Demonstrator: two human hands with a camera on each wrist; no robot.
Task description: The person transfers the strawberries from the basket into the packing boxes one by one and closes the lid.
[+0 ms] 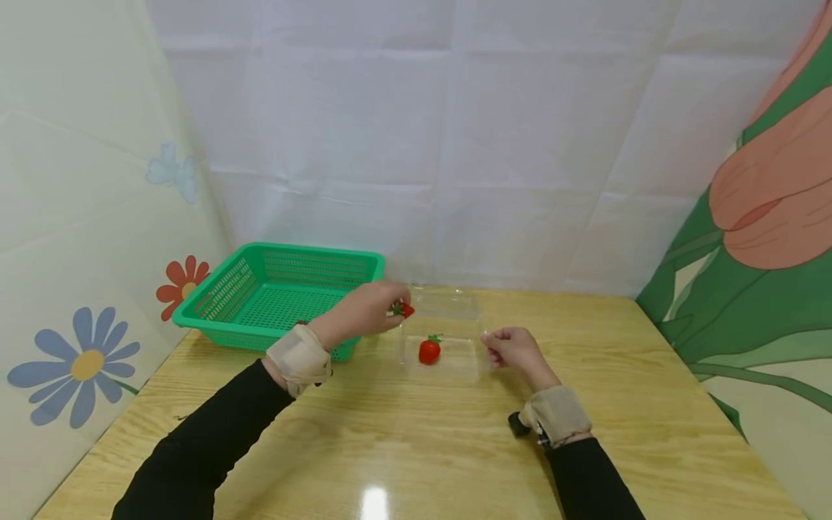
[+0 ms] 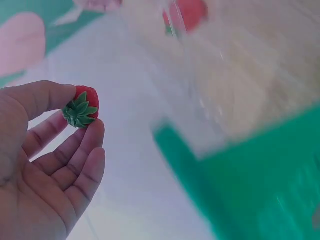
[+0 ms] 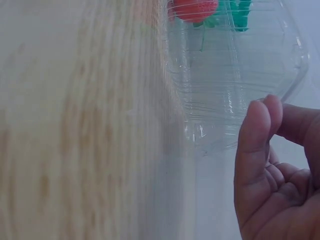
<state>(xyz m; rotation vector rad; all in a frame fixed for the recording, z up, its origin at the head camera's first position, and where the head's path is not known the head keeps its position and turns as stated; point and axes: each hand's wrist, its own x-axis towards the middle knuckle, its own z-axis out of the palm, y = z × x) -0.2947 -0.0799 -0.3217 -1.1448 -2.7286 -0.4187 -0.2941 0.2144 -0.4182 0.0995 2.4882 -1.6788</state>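
Observation:
Between thumb and fingertips my left hand (image 1: 368, 310) pinches a small red strawberry (image 2: 88, 106) by its sides, green leaves showing. That hand is above the gap between the green basket (image 1: 279, 332) and a clear plastic box (image 1: 458, 361). Another strawberry (image 1: 429, 351) lies inside the box, toward its left side. At the box's right edge, my right hand (image 1: 516, 352) pinches the rim with thumb and fingers, as the right wrist view (image 3: 272, 165) also shows. The clear lid (image 1: 445, 302) stands raised at the back of the box.
The green basket stands at the left on the wooden table (image 1: 416, 448). A bit of red shows in it beside my left wrist. A white cloth (image 1: 416, 144) hangs behind the table, with flower-printed cloths at both sides.

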